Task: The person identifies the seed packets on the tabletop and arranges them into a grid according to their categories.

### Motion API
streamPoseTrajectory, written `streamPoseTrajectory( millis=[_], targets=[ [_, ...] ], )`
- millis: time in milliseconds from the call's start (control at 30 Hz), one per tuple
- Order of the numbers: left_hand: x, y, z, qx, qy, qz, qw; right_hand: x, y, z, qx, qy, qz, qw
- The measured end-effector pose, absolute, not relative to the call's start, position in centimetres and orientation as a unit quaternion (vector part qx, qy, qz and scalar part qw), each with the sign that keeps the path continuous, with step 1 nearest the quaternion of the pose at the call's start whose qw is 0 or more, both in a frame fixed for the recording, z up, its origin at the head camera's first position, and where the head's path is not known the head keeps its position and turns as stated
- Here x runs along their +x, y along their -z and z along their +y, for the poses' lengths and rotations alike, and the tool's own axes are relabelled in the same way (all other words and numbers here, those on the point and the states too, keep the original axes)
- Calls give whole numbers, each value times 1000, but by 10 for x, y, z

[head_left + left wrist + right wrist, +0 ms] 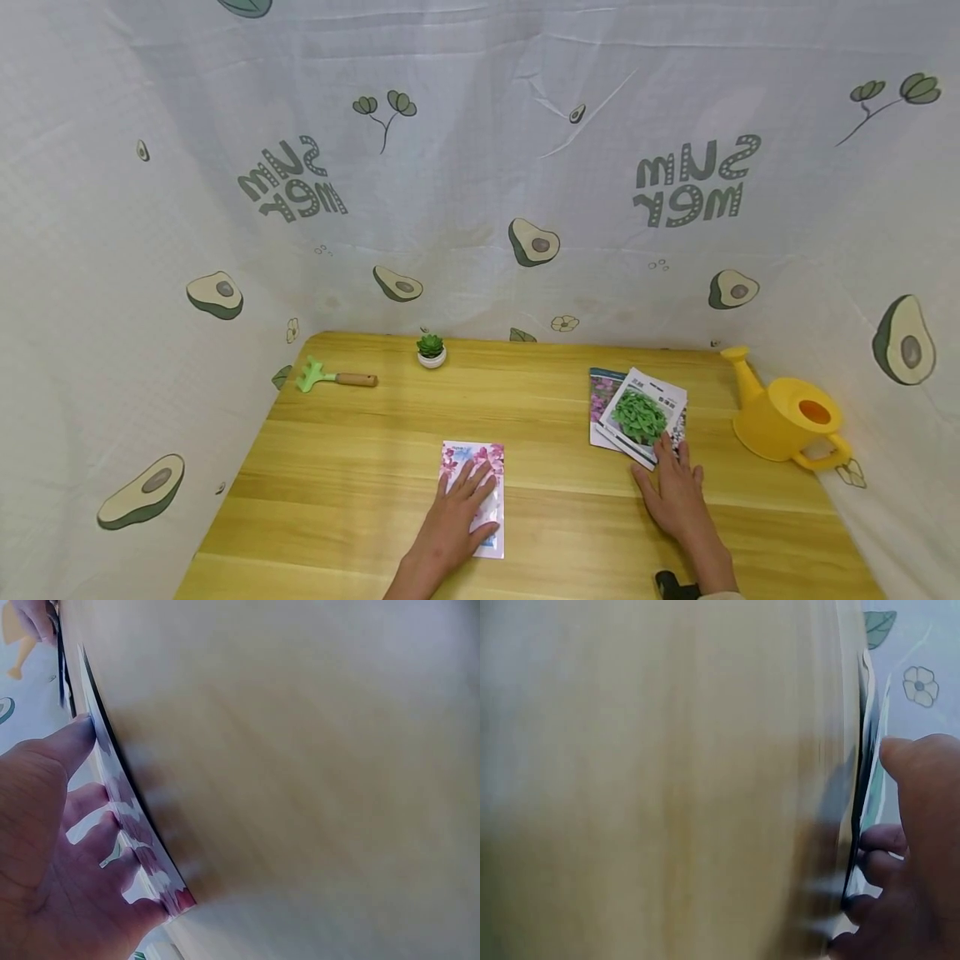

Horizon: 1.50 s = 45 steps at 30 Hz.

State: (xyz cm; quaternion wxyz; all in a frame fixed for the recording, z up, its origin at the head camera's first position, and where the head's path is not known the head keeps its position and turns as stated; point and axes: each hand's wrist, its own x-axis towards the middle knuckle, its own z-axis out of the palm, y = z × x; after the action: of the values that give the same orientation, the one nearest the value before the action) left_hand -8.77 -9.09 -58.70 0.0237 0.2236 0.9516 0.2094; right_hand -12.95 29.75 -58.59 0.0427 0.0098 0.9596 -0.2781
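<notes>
My left hand (450, 521) rests with spread fingers on a seed packet (492, 500) with pink flowers, near the front middle of the table. In the left wrist view its thumb and fingertips touch this packet's printed face (135, 814). To the right, my right hand (678, 492) lies with fingertips on the lower corner of a white packet showing green leaves (640, 417). That packet lies tilted over others, including a purple-flowered packet (603, 390). The thumb and fingers of the right hand (922, 847) meet the stack's edge in the right wrist view.
A yellow watering can (787, 421) stands at the table's right edge. At the back are a small potted succulent (431, 352) and a green hand rake (337, 377) with a wooden handle. A cloth printed with avocados (534, 242) hangs around the wooden table (337, 467).
</notes>
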Motion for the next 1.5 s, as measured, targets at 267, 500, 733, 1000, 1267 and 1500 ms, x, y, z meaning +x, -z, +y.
streamPoseTrajectory(
  millis=[267, 500, 733, 1000, 1267, 1500],
  targets=[
    [-89, 590, -91, 234, -216, 948, 4, -131, 586, 296, 11, 250, 968, -28],
    [-88, 592, -91, 237, -220, 946, 0, -143, 586, 295, -3, 247, 963, -106],
    [-88, 586, -91, 226, -210, 951, 24, -160, 581, 294, -5, 257, 966, -20],
    [-89, 586, -91, 227, -210, 951, 22, -164, 579, 293, -8, 247, 969, 25],
    [-90, 587, -90, 225, -203, 953, 20, -164, 582, 294, -13, 244, 969, 26],
    [-88, 585, -91, 230, -202, 952, 16, -159, 583, 294, -29, 240, 970, 13]
  ],
)
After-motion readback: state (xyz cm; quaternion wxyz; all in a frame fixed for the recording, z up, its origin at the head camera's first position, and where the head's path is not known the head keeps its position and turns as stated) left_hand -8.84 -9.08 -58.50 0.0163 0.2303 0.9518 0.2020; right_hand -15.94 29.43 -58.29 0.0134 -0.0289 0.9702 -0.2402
